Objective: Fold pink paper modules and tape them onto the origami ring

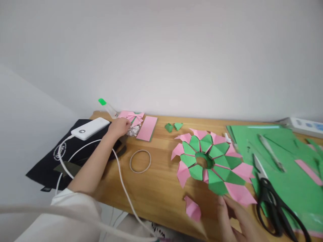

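My left hand (pixel 121 127) reaches to the back left of the table, closed over the edge of a pile of folded pink paper (pixel 136 117); whether it grips a piece is too small to tell. A crumpled whitish ball (pixel 133 130) lies just below that pile. At the front right, my right hand (pixel 234 222) has thumb and forefinger at the lower edge of a round pink and green paper flower (pixel 224 176), which has a hole in its middle. A loose pink folded piece (pixel 193 209) lies left of my right hand.
Black-handled scissors (pixel 271 198) and a pen-like tool (pixel 272 153) lie on green sheets (pixel 285 181) at right. A ring (pixel 140 161), pink strip (pixel 147 128), green pieces (pixel 178 126), glue tube (pixel 109 108) and white power bank (pixel 90 128) with a cable are around.
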A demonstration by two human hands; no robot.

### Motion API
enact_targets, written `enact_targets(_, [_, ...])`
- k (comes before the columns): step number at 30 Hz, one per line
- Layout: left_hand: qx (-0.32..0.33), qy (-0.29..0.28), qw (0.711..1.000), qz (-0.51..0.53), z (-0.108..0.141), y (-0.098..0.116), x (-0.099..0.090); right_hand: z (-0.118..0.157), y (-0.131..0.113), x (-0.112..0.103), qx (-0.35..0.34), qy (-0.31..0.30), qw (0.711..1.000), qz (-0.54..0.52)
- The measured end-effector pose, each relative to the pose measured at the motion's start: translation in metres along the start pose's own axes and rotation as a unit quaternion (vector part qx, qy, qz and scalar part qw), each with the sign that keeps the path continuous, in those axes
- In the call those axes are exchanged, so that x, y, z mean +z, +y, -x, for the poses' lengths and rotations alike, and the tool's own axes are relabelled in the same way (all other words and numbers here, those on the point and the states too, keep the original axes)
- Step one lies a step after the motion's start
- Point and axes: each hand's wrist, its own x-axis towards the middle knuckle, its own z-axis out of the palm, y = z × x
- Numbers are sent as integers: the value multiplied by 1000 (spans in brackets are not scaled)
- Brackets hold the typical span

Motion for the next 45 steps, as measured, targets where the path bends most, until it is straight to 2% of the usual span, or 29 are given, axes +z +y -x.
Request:
enact_targets(3, [3,-14,1000,-25,-9,-4,-9,1,2,0,6,-13,1000,7])
enact_targets(6, [22,-4,999,-39,-1,3,-19,-4,-5,-2,31,-30,999,-9])
enact_targets(8, [61,14,998,-29,19,16,-21,-7,-11,-5,39,-26,998,-35])
enact_targets(11, [144,75,986,21,68,47,-12,-10,-11,-12,23,-48,996,-66])
enact_targets(12, [216,148,963,66,87,59,-7,-11,-9,-16,13,-57,996,-64])
enact_targets(14, [362,257,886,136,125,84,4,-14,-2,-24,-20,-53,998,-38])
enact_targets(15, [412,253,861,157,142,97,10,-16,2,-29,-45,-51,997,-24])
enact_targets(17, [455,227,835,210,167,120,21,-22,10,-35,-100,-79,992,1])
enact_targets(20, [459,210,833,226,185,147,37,-32,18,-37,-181,-138,973,37])
enact_targets(23, [451,210,838,224,186,161,48,-37,23,-32,-234,-150,959,60])
enact_targets(26, [434,227,839,236,183,167,54,-41,26,-27,-251,-155,955,36])
enact_targets(32, [429,221,847,223,178,175,60,-51,29,-25,-265,-181,947,-10])
enact_targets(40, [446,199,843,226,174,177,62,-51,30,-23,-235,-241,940,-55])
enact_targets(45, [421,192,852,245,176,174,63,-53,31,-22,-203,-223,949,-96])
